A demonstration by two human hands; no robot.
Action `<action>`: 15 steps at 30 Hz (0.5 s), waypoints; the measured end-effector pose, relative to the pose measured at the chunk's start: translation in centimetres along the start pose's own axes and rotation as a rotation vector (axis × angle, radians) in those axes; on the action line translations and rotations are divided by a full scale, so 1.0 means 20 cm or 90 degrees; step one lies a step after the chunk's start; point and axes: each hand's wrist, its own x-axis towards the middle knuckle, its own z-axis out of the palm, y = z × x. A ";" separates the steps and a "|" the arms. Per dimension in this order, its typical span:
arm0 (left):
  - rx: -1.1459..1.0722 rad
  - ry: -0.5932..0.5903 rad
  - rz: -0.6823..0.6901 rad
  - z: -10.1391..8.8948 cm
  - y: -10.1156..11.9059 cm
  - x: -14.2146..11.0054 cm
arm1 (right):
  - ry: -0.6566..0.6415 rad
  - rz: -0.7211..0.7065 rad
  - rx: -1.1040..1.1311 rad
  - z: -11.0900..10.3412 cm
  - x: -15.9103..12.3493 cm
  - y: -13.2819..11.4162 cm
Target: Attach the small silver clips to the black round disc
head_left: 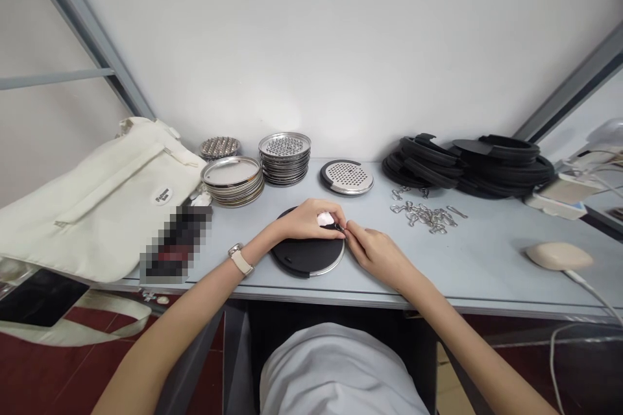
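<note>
Resting flat on the bench (491, 279) near the middle of its front edge, the black disc (311, 256) lies under your hands, part of its silver rim showing at the right. Your left hand (311, 220) arches over the disc, thumb and fingers pinched on a small piece (339, 227) at the disc's right side; it is too small to make out. Your right hand (374, 249) comes in from the right, fingertips closed on the same piece and touching your left fingertips. On your left wrist you wear a watch (240, 259).

Behind the disc, toward the bench's back edge, lies a grater (348, 176) partly ringed in black. To its left you have a stack of graters (285, 165), then a pile of metal plates (232, 188). Metal clips (428, 215) lie scattered right of your hands, in front of two heaps of black rings (421, 162) by the back edge. A mouse (559, 255) sits toward the right end, and a white bag (107, 207) slumps over the front left corner.
</note>
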 end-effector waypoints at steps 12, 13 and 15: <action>0.007 0.008 -0.064 0.00 0.02 0.00 | -0.002 -0.004 0.030 -0.02 -0.01 0.00; 0.006 0.009 -0.064 0.00 0.02 0.00 | -0.003 -0.004 0.029 -0.02 -0.01 0.00; 0.003 0.010 -0.062 0.00 0.02 -0.01 | -0.004 -0.006 0.024 -0.02 -0.01 0.00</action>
